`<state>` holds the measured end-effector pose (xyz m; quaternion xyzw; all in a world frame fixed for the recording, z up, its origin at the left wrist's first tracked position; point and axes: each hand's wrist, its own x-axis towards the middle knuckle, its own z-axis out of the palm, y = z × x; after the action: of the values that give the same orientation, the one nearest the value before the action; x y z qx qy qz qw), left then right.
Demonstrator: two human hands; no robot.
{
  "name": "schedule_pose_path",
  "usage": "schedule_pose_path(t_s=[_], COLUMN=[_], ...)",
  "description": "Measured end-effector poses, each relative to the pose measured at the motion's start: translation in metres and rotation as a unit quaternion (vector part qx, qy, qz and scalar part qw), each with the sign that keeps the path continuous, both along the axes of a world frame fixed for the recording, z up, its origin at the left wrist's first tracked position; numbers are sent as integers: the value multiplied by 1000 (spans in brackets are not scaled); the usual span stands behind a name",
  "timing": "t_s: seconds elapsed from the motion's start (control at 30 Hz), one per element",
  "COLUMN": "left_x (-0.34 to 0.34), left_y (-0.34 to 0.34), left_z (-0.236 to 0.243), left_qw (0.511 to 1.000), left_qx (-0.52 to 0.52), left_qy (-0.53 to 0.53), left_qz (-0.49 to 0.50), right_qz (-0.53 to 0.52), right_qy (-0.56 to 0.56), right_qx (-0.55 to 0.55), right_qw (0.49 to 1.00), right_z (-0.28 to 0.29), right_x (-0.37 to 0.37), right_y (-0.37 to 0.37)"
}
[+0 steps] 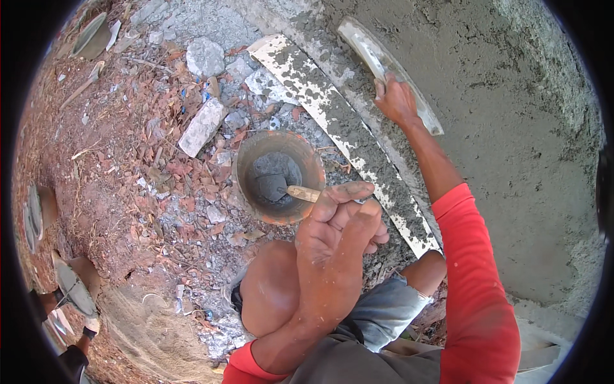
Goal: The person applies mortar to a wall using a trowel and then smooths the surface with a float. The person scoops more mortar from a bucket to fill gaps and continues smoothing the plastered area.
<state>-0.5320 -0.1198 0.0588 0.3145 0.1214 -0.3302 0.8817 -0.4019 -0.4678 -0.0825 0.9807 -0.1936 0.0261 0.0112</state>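
Observation:
My right hand (396,102) grips a long, narrow plastering float (417,102), which lies against a broad grey mortar surface (492,128). Raised in the middle, my left hand (342,233) has its palm towards me and its fingers curled, thumb and finger close together. A small bit shows between those tips, too little to name. Beyond that hand a trowel (273,187) rests in a mortar-stained bucket (246,160); its wooden handle (303,193) runs behind my fingers. I cannot tell whether they touch it. Grey mortar lies in the bucket's bottom.
A long white board (348,137) spattered with mortar lies along the mortared surface's foot. Left of it are a pale block (203,127), a stone (205,57) and rubble. At the lower left, another person's gloved hand (93,325) is at a basin (75,288). Sand (137,320) lies nearby.

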Motion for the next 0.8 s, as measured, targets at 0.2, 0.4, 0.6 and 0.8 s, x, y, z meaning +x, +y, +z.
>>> schedule_pose_path(t_s=[0.2, 0.4, 0.6, 0.8], left_x=[3, 3, -3, -9], left_y=[19, 14, 35, 40], left_z=[10, 8, 15, 21], left_qw=[999, 999, 996, 995], left_qx=[17, 30, 31, 2], left_qy=[-1, 4, -30, -28], left_qz=[43, 17, 74, 93], right_qz=[-34, -9, -59, -106], right_qy=[-55, 2, 61, 83], right_qx=[56, 33, 34, 30], right_qw=[996, 999, 996, 990], right_z=[31, -5, -30, -33], right_x=[8, 17, -93, -162], right_y=[16, 18, -12, -39])
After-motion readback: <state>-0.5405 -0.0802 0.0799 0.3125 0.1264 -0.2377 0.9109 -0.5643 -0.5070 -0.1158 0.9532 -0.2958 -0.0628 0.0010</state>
